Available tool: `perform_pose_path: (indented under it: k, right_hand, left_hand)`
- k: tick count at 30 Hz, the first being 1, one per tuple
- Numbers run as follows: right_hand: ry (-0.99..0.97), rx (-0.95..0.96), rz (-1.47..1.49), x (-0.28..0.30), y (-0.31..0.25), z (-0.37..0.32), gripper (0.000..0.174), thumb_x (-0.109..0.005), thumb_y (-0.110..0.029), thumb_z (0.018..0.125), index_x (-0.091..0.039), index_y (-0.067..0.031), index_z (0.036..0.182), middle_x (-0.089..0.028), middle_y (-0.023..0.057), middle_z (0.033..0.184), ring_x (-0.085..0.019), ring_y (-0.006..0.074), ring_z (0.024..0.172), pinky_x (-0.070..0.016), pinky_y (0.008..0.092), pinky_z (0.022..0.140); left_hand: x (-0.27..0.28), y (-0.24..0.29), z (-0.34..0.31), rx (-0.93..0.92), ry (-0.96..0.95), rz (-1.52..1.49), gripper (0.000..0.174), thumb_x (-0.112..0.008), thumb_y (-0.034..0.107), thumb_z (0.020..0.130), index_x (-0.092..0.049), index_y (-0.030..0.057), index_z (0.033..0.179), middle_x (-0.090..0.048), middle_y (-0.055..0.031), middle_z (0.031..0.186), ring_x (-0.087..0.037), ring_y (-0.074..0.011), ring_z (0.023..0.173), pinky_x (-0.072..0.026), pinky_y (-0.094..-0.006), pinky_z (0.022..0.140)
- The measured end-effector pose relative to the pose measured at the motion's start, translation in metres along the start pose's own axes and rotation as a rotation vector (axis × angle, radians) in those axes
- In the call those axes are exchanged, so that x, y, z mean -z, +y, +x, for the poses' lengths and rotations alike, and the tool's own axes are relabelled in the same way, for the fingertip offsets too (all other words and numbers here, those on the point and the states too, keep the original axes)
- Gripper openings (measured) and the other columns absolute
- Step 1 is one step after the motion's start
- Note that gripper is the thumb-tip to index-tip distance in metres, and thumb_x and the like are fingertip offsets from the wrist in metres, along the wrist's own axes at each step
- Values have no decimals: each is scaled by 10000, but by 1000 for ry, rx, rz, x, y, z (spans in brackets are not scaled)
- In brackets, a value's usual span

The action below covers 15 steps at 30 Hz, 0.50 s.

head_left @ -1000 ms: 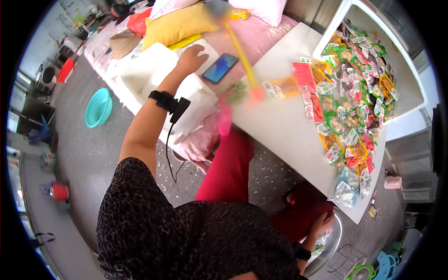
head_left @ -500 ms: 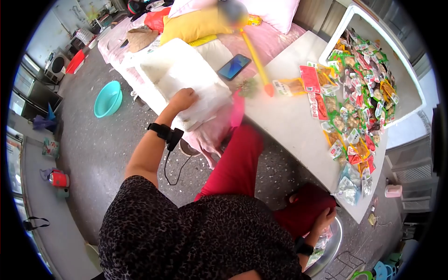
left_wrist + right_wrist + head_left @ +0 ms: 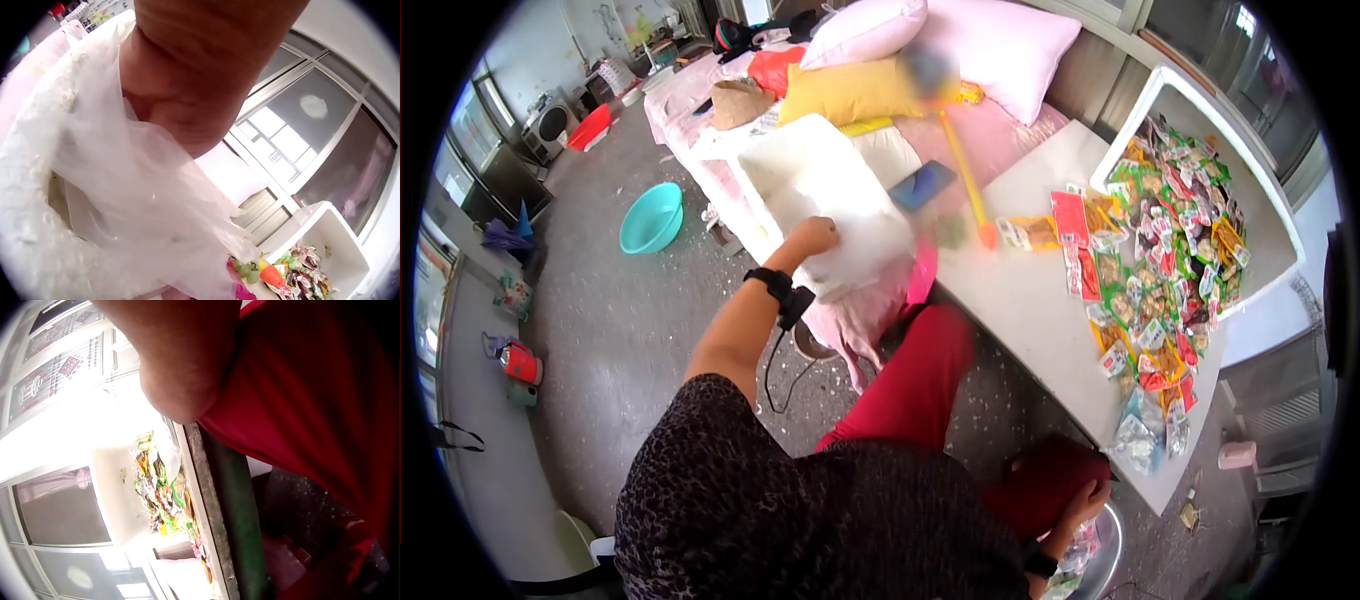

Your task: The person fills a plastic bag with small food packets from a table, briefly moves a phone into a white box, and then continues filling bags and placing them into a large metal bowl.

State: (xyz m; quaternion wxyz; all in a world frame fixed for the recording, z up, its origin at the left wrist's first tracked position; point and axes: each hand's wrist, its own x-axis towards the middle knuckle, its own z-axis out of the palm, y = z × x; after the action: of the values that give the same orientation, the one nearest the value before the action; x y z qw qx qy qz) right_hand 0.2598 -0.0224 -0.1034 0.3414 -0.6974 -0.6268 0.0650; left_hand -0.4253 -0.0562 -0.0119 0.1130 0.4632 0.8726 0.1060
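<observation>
My left hand (image 3: 815, 236), fingers curled, is at the white foam box (image 3: 775, 162) on the bed's edge. It grips a translucent plastic bag (image 3: 156, 194), which drapes over the box's rough rim in the left wrist view; the fingertips are hidden there. On my right knee, in dark red trousers (image 3: 1040, 488), rests my right hand (image 3: 1086, 503), holding nothing. Beside that knee stands a metal basin (image 3: 1116, 545) with packets (image 3: 1080, 545) in it. The right wrist view shows only the back part of the right hand (image 3: 184, 394).
Several colourful snack packets (image 3: 1145, 270) spill from a tipped white foam box (image 3: 1280, 215) across the white table (image 3: 1020, 300). A phone (image 3: 922, 186) and a yellow stick (image 3: 965, 175) lie near the first box. A turquoise basin (image 3: 652, 220) is on the floor at left.
My left hand has come down from above the box's far side, near the phone, to its near part, and its fingers have curled. My right hand stays on the knee. The head view has shifted.
</observation>
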Motion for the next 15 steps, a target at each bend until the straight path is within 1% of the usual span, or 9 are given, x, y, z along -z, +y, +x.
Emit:
perform_pose_path:
  k: [3, 6, 9, 12, 15]
  right_hand:
    - [8, -12, 38, -1, 1, -1, 335, -450, -184, 782, -453, 53, 1018, -476, 213, 1028, -450, 342, 941, -340, 384, 842]
    - [5, 0, 21, -2, 5, 1, 331, -450, -186, 782, -457, 51, 1013, -481, 212, 1020, -453, 340, 934, -340, 384, 841]
    - [-7, -10, 16, -3, 6, 1, 330, -452, -188, 780, -461, 50, 1010, -485, 211, 1012, -456, 339, 929, -340, 384, 840]
    - [17, 0, 70, -4, -1, 0, 326, -456, -178, 779, -461, 53, 1009, -486, 213, 1010, -452, 342, 939, -336, 381, 847]
    - [24, 10, 62, -6, -3, -1, 319, -461, -178, 784, -459, 45, 1012, -483, 211, 1010, -461, 331, 931, -345, 368, 836]
  left_hand:
    - [-4, -10, 9, -43, -52, 41, 290, -425, 212, 716, -562, 25, 889, -556, -178, 918, -512, -337, 866, -402, -380, 758]
    - [0, -7, 6, 21, -12, 17, 305, -446, 244, 703, -565, 29, 884, -561, -172, 910, -518, -332, 857, -407, -377, 752]
    - [1, -9, 7, 32, 43, -60, 311, -470, 256, 685, -567, 33, 878, -562, -170, 911, -520, -322, 858, -408, -377, 748]
    - [6, -1, -5, -47, 69, -58, 305, -482, 256, 683, -567, 32, 870, -562, -169, 905, -521, -316, 861, -408, -376, 746]
    - [5, -3, 0, -26, -70, -6, 298, -457, 252, 699, -564, 34, 872, -559, -172, 903, -516, -320, 866, -407, -375, 749]
